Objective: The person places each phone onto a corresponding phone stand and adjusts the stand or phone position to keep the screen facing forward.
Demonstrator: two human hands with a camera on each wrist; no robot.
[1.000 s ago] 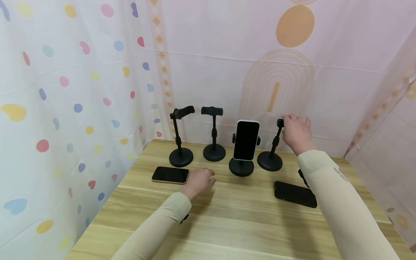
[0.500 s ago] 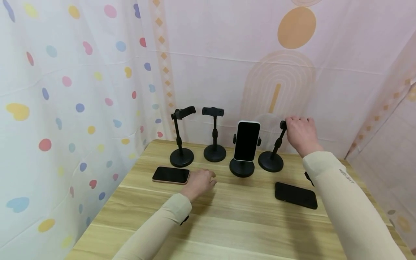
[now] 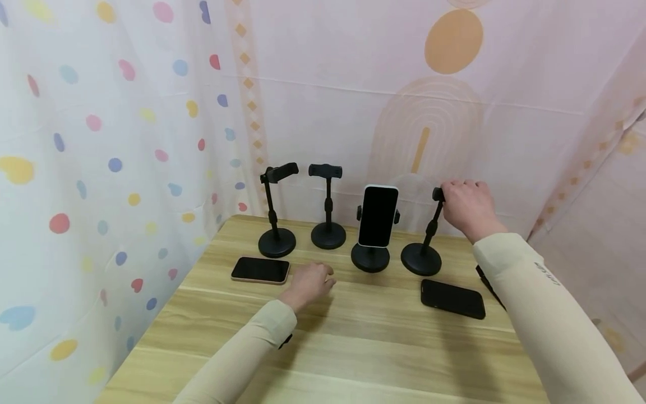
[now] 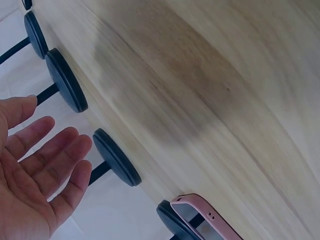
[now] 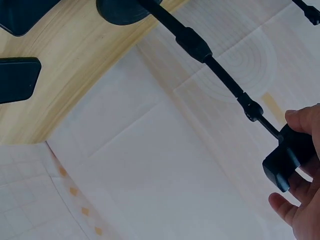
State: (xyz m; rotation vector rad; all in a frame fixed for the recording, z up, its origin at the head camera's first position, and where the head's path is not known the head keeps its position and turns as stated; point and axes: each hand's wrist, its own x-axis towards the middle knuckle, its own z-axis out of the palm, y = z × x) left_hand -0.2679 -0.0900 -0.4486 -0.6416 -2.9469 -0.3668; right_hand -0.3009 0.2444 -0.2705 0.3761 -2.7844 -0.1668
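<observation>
As my R hand (image 3: 469,207) grips the clamp (image 5: 283,162) of the blk stand (image 3: 431,229) just R of the mounted phone (image 3: 378,216), my L hand (image 3: 307,284), fingers loosely spread, is over the tbl (image 3: 363,348) front-L of it.

Got a wood-grain table (image 3: 373,348) with a pale pink curtain (image 3: 323,123) hanging behind it, printed with an orange oval (image 3: 453,41), tan arch (image 3: 396,137) and diamond strip (image 3: 248,83). The white curtain (image 3: 101,185) on the table's left is covered in colorful dots (image 3: 60,223) and hearts (image 3: 137,285).
</observation>
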